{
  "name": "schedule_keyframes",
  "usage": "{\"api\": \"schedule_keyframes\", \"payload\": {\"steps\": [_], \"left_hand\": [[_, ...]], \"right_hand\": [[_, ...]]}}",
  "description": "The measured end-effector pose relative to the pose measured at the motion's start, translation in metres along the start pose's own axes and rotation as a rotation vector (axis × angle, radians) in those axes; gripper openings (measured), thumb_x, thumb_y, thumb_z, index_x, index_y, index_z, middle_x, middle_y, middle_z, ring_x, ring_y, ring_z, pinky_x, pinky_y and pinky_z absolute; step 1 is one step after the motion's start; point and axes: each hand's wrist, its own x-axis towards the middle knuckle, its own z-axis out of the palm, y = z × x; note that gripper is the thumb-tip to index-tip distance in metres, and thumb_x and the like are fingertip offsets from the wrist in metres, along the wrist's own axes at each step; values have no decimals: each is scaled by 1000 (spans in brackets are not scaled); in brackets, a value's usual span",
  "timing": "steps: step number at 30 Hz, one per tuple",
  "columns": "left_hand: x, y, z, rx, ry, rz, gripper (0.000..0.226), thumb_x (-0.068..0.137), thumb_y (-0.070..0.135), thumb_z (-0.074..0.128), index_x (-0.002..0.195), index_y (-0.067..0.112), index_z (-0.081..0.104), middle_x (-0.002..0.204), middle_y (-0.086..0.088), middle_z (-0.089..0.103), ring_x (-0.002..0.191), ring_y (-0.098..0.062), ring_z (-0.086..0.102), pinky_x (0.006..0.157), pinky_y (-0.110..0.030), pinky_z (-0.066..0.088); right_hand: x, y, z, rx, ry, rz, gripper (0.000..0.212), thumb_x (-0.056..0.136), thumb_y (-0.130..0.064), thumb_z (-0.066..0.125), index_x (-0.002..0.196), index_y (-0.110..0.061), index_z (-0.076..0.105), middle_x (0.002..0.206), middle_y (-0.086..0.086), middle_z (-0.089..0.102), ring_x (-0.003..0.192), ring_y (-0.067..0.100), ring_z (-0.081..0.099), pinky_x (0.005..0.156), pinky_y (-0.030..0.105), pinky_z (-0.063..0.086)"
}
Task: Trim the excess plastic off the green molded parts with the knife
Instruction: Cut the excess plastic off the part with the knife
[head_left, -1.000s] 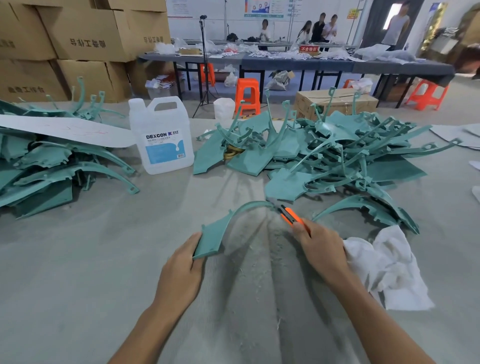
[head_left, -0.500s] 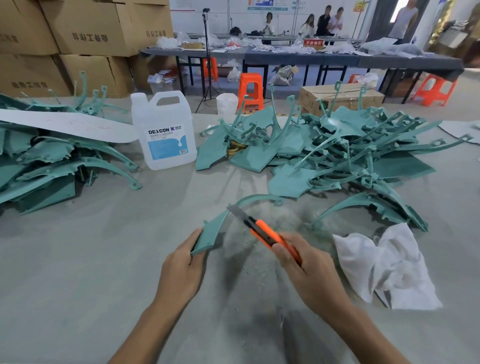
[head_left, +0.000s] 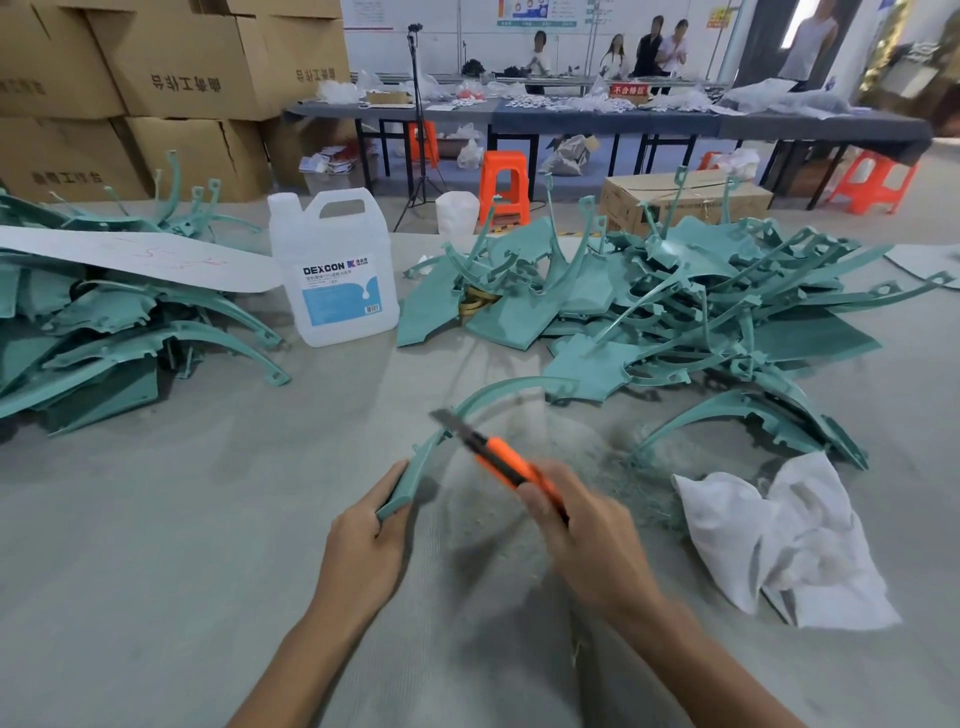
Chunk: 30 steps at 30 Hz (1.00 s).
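Bare left hand (head_left: 363, 551), bare right hand (head_left: 587, 545), forearms (head_left: 291, 660) uncovered

Factory workshop: stacked cartons (head_left: 197, 67), heaped molded parts (head_left: 675, 301), long worktables (head_left: 623, 122).

The left hand (head_left: 363, 540) gripped the curved green part (head_left: 467, 415); the right hand (head_left: 587, 540) held the orange knife (head_left: 498, 457) (blurred) across it.

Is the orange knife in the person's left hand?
No, the right hand grips the orange-handled utility knife, while the left hand holds the curved green plastic part.
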Motion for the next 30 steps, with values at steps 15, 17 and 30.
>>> {"api": "schedule_keyframes", "payload": {"steps": [15,17,30], "left_hand": [[-5,11,2,107,-19,34,48,100,21,56,142,45,51,116,42,60,104,13,60,84,-9,44],[-5,9,3,147,-33,36,48,100,21,56,145,36,51,134,21,61,119,-7,61,93,-23,47],[-5,12,4,165,-30,34,46,102,27,52,147,34,48,142,17,57,125,-11,57,98,-28,47]], "right_hand": [[28,25,-51,6,58,242,29,101,-55,44,115,-36,60,65,-6,63,56,8,58,54,34,47],[26,6,-56,50,-112,51,31,97,-63,43,114,-44,60,66,-11,65,52,6,59,47,18,41],[50,74,-77,-447,-112,344,32,102,-56,40,102,-34,63,67,-9,61,59,11,60,51,27,43]]}}
